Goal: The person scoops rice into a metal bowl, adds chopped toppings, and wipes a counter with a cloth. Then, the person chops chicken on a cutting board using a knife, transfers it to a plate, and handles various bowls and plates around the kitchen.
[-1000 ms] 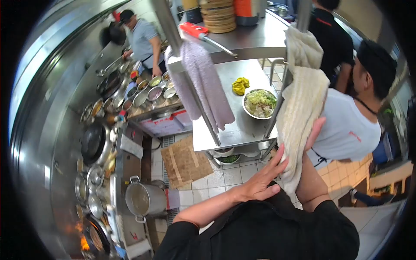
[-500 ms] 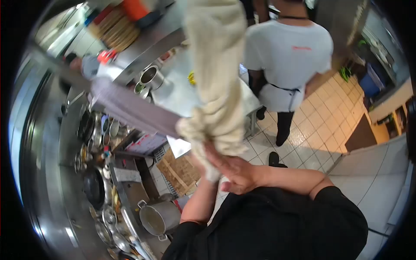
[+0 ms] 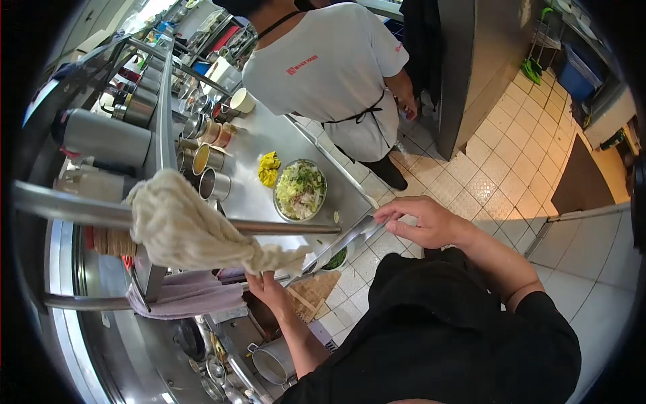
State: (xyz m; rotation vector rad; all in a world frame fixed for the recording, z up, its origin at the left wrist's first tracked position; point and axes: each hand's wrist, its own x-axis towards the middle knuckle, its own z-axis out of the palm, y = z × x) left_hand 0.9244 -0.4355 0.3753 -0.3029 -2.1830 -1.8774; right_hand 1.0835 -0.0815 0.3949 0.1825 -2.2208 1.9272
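A cream cloth towel [image 3: 182,225] is draped over a metal rail, its twisted lower end hanging down beside my left hand [image 3: 270,294]. That hand is at the towel's underside, with fingers stretched upward and their tips partly hidden by the cloth; whether they touch it is unclear. Just to its left, a purple towel [image 3: 192,294] drapes over another rail. My right hand [image 3: 424,222] is in the air by the corner of the steel counter [image 3: 262,128], empty, with fingers extended and thumb apart.
A bowl of chopped greens [image 3: 300,190] and a yellow cloth [image 3: 269,170] sit on the counter near several metal pots. A person in a white shirt [image 3: 330,67] stands at its far side. A large pot [image 3: 276,363] is low at left. A metal-faced pillar [image 3: 484,81] rises beyond the tiled floor.
The cream towel, gripped between both hands before, now hangs on the rail at left. My hands have separated, the right one moving right. The view has shifted, and the bowl now shows.
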